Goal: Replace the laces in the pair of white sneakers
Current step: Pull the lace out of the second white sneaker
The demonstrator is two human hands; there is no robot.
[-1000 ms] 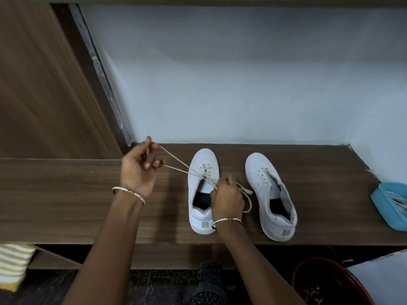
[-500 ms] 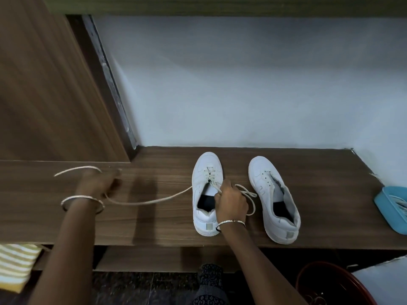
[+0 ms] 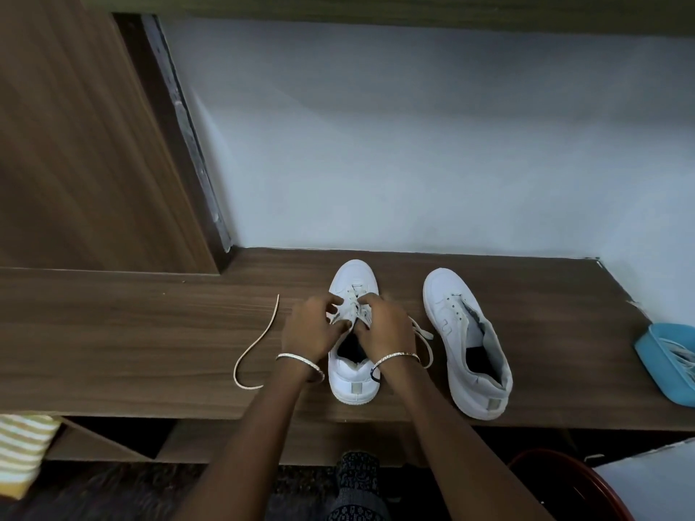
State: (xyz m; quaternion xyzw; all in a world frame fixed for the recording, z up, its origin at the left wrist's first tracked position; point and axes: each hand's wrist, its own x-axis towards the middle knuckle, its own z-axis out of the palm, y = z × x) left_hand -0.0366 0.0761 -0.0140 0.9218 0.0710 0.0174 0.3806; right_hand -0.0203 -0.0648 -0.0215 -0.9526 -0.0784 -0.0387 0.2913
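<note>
Two white sneakers stand toes away from me on a brown wooden shelf (image 3: 131, 325). The left sneaker (image 3: 353, 381) is partly laced. My left hand (image 3: 310, 329) and my right hand (image 3: 383, 327) meet over its eyelets, fingers pinching the lace and tongue area. A loose end of the cream lace (image 3: 254, 351) curves over the wood to the left of my left hand. Another loop of lace (image 3: 425, 342) lies right of the shoe. The right sneaker (image 3: 466, 340) has bare eyelets and an open tongue.
A blue tray (image 3: 658, 366) holding white laces sits at the shelf's right end. A wooden panel (image 3: 75, 144) rises at the left and a pale wall (image 3: 413, 144) stands behind. Below the shelf are a dark red bowl (image 3: 579, 483) and a striped cloth (image 3: 22, 453).
My left hand let go of the pulled-out lace end, which now lies on the shelf, and came back right to the left sneaker. My right hand stayed on the shoe.
</note>
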